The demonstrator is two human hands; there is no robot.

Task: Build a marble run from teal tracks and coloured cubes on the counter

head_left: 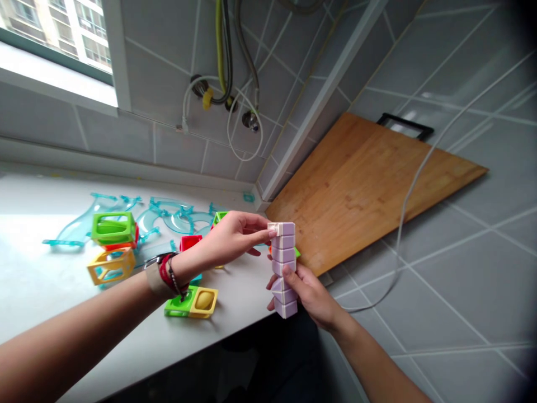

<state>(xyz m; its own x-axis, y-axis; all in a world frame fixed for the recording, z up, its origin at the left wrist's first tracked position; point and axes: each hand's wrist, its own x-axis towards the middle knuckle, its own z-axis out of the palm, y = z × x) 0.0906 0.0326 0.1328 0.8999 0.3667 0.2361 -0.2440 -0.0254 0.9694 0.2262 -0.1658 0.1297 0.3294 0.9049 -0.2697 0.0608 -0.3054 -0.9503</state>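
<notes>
A column of several light purple blocks (pixel 284 254) stands nearly upright in front of me, over the counter's front edge. My right hand (pixel 308 291) is wrapped round its lower half, with the thumb across the front. My left hand (pixel 235 238), reaching in from the left, pinches the top block between thumb and fingers. One block low in the column sits turned, with a corner sticking out to the left. Behind the column, bits of orange and green show; the rest of that piece is hidden.
On the white counter (pixel 138 350) lie green and yellow blocks (pixel 192 302), a stack of cube frames (pixel 112 246), a red block (pixel 191 242) and clear blue track pieces (pixel 168 215). A wooden board (pixel 369 184) leans on the right wall, with a white cable (pixel 413 184) hanging across.
</notes>
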